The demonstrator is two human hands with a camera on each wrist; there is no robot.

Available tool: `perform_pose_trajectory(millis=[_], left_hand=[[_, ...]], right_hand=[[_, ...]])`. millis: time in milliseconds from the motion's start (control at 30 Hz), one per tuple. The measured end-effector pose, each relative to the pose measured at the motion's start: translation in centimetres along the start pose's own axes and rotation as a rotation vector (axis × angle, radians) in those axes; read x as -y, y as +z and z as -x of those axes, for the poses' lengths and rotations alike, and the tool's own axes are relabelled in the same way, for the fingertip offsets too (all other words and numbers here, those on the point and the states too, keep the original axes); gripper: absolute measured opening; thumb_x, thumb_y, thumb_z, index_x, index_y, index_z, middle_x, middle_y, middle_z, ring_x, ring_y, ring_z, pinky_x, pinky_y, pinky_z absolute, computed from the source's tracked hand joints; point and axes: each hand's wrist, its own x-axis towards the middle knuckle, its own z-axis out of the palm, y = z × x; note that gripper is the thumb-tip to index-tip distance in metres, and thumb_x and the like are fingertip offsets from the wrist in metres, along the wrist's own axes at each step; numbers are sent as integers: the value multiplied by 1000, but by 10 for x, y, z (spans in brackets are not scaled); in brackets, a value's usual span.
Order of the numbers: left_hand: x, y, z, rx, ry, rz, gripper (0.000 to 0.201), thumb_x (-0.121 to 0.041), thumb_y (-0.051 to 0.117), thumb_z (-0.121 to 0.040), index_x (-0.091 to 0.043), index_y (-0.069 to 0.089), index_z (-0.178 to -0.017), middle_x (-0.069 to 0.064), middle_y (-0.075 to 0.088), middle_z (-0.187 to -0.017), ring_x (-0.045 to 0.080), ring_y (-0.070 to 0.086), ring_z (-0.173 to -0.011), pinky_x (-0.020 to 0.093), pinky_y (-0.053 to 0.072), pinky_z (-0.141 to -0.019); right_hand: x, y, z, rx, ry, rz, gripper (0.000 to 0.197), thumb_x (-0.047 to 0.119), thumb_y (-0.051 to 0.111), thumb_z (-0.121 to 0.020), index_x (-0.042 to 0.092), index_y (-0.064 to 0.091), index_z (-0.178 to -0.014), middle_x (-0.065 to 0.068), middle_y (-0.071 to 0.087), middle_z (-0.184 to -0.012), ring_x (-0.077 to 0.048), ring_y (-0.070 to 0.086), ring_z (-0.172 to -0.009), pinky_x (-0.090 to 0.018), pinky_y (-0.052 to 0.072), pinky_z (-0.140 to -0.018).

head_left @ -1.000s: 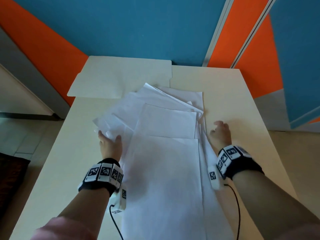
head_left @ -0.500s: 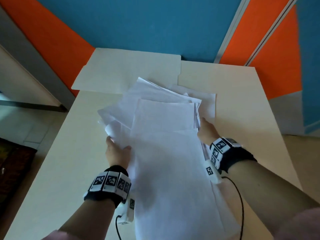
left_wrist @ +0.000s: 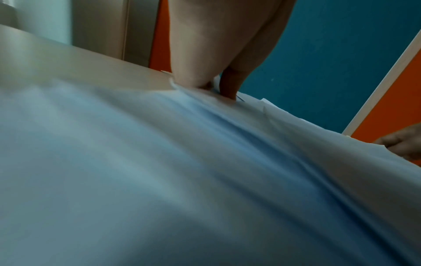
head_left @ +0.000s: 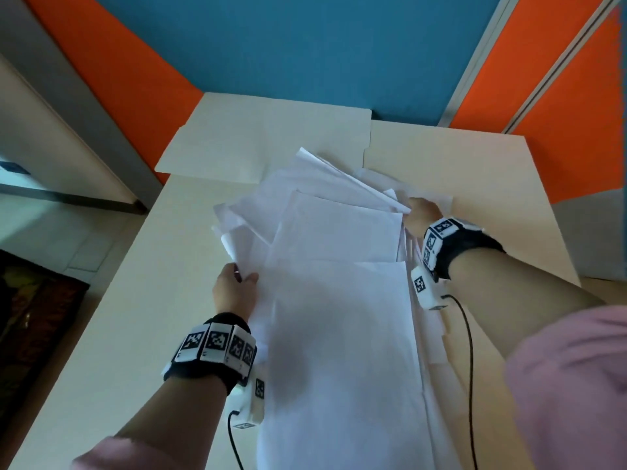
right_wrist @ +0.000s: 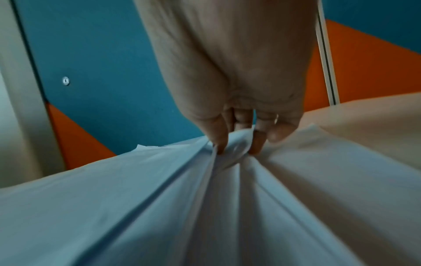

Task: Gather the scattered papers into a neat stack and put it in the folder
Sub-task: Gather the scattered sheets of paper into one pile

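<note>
Papers [head_left: 336, 300]: thin matt white sheets, creased. Folder [head_left: 264, 144]: matt cream card. Surface [head_left: 129, 317]: smooth pale laminate.

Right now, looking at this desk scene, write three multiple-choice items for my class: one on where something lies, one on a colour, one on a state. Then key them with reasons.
1. Where does the folder lie?
A. At the table's far end, beyond the papers
B. On the floor
C. Under the person's right forearm

2. What colour are the papers?
A. Yellow
B. White
C. Black

3. What state is the paper pile in?
A. Squared into a neat stack
B. Already inside the folder
C. Fanned and uneven, held at both sides

Key:
1 A, the head view shows the cream folder lying open and flat on the table past the sheets.
2 B, every sheet shows white.
3 C, corners stick out at different angles, while the left hand and right hand grip its edges.
</note>
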Motion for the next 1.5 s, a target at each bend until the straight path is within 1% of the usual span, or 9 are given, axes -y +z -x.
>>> perform_pose_trajectory(millis=[67, 167, 400, 467, 567, 1000, 1133, 1233, 1500], left_hand=[[0, 0, 1, -10, -14, 20, 30, -9, 56, -88, 6, 54, -113, 26, 61, -112, 38, 56, -105, 30, 33, -74], [0, 0, 2, -22, -30, 31, 31, -9, 56, -87, 6, 53, -114, 25, 61, -114, 38, 56, -106, 32, 36, -75], [-5, -2, 0, 59, -21, -29, 38, -27, 43, -94, 2, 56, -114, 30, 52, -122, 41, 48, -113, 40, 39, -93], [-10, -6, 0, 56, -70, -41, 50, -36, 46, -93, -4, 47, -132, 26, 39, -134, 40, 41, -122, 41, 33, -103], [-20, -3, 2, 119, -82, -10, 61, -35, 58, -87, 2, 40, -133, 25, 41, -135, 38, 46, -121, 40, 37, -101], [-19, 4, 2, 183, -153, 80, 77, -21, 83, -63, 1, 46, -126, 16, 56, -126, 36, 56, -113, 41, 48, -95], [-19, -2, 11, 120, -91, -83, 63, -25, 76, -72, -2, 49, -124, 20, 42, -131, 38, 46, -118, 40, 41, -99], [-13, -4, 9, 189, -113, 35, 79, -20, 83, -63, 1, 45, -129, 18, 54, -129, 36, 54, -117, 41, 46, -99], [-12, -14, 7, 276, -86, 193, 74, -30, 85, -56, -1, 52, -116, 15, 56, -117, 34, 60, -101, 41, 52, -90]], right_hand=[[-3, 5, 0, -61, 27, -35, 34, -2, 46, -85, 9, 41, -54, -12, 47, -64, -28, 48, -77, -30, 33, -65], [-19, -4, 22, -167, 52, -126, 45, -2, 52, -81, 11, 26, -47, -6, 29, -51, -22, 39, -69, -27, 23, -58], [-55, 36, 101, 24, 141, -278, 31, 10, 58, -84, 8, 49, -55, -9, 42, -61, -19, 44, -66, -28, 30, -56], [-55, 33, 103, -111, 303, -375, 30, 26, 56, -88, 0, 66, -99, -21, 56, -104, -31, 55, -101, -34, 44, -85], [-38, 26, 99, -101, 508, -498, 77, 48, 60, -83, -4, 37, -136, -23, 34, -141, -38, 38, -130, -41, 36, -107], [-10, 42, 106, 68, 394, -639, 98, 13, 82, -67, 6, 23, -145, -13, 34, -149, -29, 37, -136, -34, 32, -109], [-18, 52, 116, 117, 401, -822, 77, 12, 86, -49, 4, 56, -120, -13, 64, -123, -29, 61, -110, -42, 45, -102], [-19, 50, 128, 183, 372, -831, 46, -1, 78, -65, -1, 60, -107, -7, 67, -102, -27, 61, -104, -35, 44, -98], [-21, 34, 128, 143, 418, -709, 85, 15, 80, -70, 1, 32, -139, -11, 39, -147, -30, 39, -134, -39, 31, -109]])
